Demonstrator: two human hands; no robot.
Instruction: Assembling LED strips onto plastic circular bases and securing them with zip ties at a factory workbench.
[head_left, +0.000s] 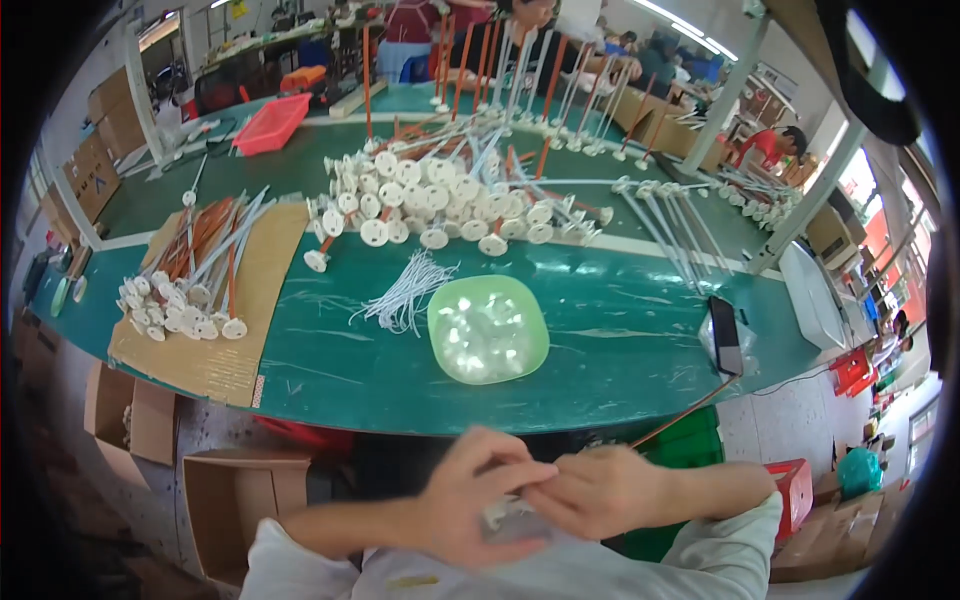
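Note:
In front of my chest, my left hand (475,497) and my right hand (603,490) meet at the fingertips. My right hand is closed round a thin brown rod (688,411), which slants out past its knuckles toward the table edge. Between my palms a small white piece (503,512) shows in part, blurred; my left fingers curl about it. On the table ahead, a pale green bowl (540,325) holds small shiny clear pieces. Beside it lies a bundle of thin white ties (408,292). Behind them is a heap of rods with white round bases (400,195).
At left, more based rods (180,305) rest on a cardboard sheet (225,370). A black phone (724,335) lies at right. Rods (515,75) stand upright at the back, near a red tray (272,123). Cardboard boxes (245,500) sit below the table. Other people work beyond.

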